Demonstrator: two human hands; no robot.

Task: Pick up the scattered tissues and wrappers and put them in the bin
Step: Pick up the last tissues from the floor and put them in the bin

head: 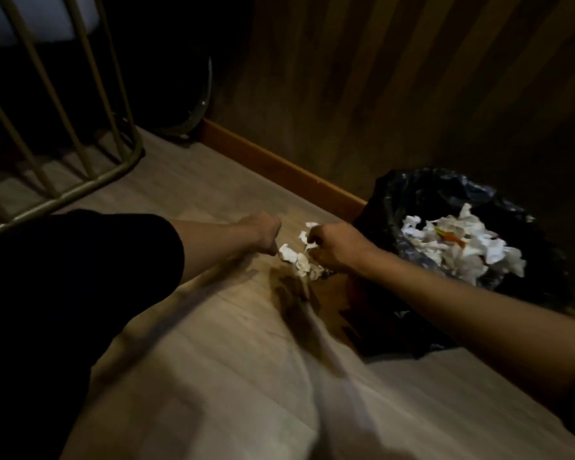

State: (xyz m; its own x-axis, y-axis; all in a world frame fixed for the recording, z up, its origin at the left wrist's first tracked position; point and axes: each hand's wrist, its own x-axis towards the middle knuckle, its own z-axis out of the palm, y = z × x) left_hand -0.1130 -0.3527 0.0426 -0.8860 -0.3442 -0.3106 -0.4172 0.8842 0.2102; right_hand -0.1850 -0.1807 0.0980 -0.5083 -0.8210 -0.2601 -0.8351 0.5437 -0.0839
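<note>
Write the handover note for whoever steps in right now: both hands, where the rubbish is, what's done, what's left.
Left hand: closed in a loose fist at the edge of the tissue pile; whether it grips any is unclear.
Right hand: curled around tissues at the pile's other side.
Bin: black-bagged, just right of the pile by the wall, already holding many tissues and an orange wrapper.
Done: most rubbish binned.
Left: lift this last visible pile off the floor into the bin.

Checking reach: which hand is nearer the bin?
Right. The right hand is just left of the bin, on the tissues; the left hand is beyond them.
</note>
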